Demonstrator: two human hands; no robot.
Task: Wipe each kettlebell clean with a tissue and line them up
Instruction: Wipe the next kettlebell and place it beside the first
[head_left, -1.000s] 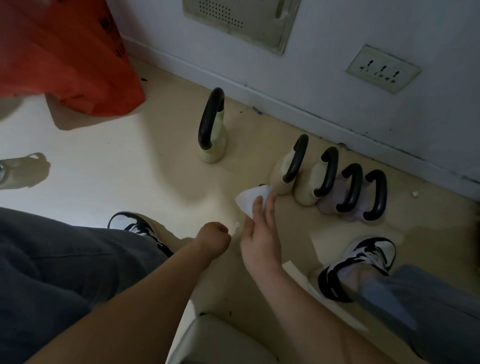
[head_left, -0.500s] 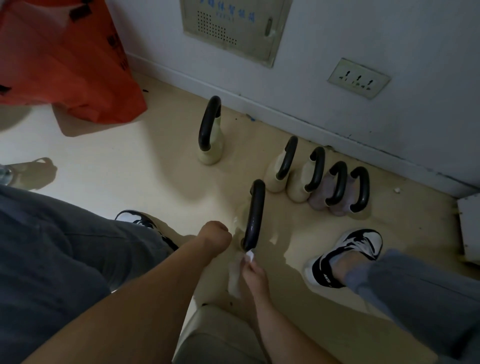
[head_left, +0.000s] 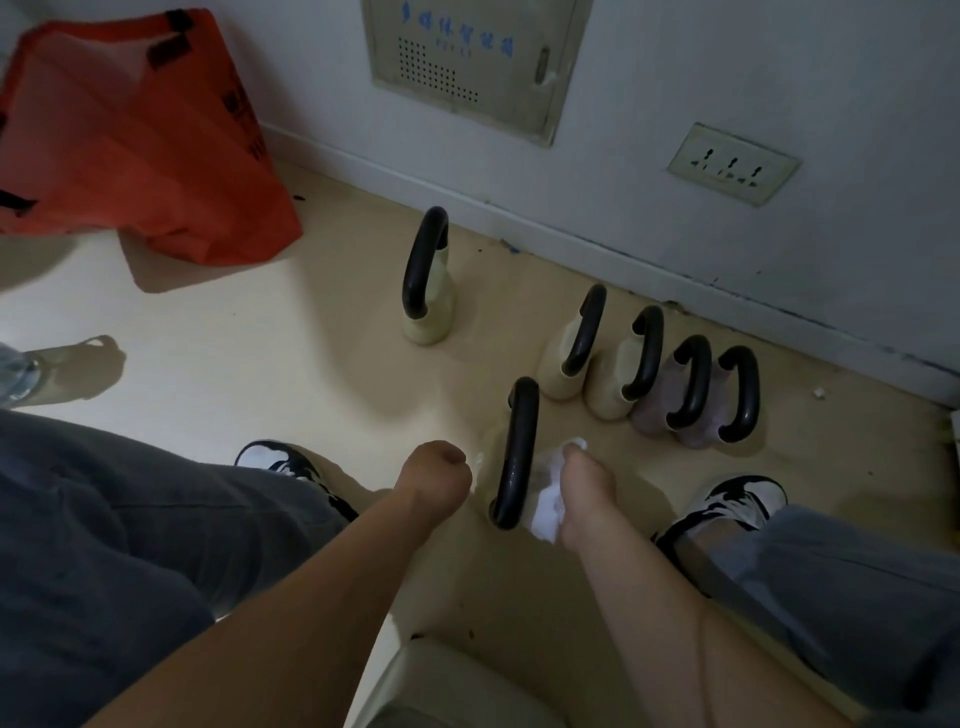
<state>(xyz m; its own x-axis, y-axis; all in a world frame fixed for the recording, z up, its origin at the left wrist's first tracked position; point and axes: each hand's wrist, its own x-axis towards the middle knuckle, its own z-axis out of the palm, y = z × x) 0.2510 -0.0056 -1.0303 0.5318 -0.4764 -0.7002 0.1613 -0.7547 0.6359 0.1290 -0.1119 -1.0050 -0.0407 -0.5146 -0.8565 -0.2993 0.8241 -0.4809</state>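
Dim indoor light, soft shadows, brighter floor (head_left: 218, 332) left, wide-angle edge bending

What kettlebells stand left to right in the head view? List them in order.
Lone cream kettlebell → near kettlebell, where the right hand presses a tissue → first cream kettlebell of the row → second cream kettlebell → first purplish kettlebell → second purplish kettlebell.

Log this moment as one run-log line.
step: wiping | right hand: holds tissue against near kettlebell | left hand: curled beside it | row: four kettlebells | lone kettlebell: apart, upright
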